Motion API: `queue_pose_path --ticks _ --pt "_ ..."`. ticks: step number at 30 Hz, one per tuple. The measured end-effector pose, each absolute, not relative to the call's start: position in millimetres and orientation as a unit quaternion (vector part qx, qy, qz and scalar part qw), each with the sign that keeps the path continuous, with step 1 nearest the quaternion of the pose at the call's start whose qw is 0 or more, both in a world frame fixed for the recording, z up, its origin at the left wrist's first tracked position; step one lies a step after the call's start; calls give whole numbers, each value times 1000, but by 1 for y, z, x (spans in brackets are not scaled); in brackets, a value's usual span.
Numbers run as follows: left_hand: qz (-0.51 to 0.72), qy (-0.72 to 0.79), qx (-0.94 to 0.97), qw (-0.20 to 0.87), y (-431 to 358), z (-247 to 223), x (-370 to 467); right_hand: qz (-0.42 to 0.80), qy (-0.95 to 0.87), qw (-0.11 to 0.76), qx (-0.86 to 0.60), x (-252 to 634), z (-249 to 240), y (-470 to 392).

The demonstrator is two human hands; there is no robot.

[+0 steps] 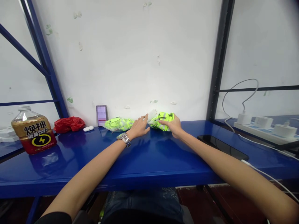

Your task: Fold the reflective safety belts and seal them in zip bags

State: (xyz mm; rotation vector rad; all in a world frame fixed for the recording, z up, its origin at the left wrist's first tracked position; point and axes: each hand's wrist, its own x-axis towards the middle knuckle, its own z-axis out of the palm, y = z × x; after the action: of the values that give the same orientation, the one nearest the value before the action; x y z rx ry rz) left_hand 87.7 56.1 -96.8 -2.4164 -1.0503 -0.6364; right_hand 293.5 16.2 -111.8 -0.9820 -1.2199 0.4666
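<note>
Two bundles of yellow-green fabric in clear plastic lie at the back of the blue table. My right hand is closed around the right side of the right bundle, thumb in front. With fingers spread, my left hand is between the two bundles, palm down and holding nothing. Its fingertips are near the right bundle's plastic, and it partly covers the right end of the left bundle. A metal watch is on my left wrist.
On the blue table stand a large drink bottle and a propped phone at left, with a red bag and white case. Toward the right are a black phone, cables and a power strip.
</note>
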Motion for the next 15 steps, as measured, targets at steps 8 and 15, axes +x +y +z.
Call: queue_pose_path --ticks 8,15 --pt "-190 -461 -843 202 94 -100 124 131 -557 683 -455 297 -110 23" --pt "-155 -427 -864 216 84 -92 115 103 -548 686 -468 302 -105 22"
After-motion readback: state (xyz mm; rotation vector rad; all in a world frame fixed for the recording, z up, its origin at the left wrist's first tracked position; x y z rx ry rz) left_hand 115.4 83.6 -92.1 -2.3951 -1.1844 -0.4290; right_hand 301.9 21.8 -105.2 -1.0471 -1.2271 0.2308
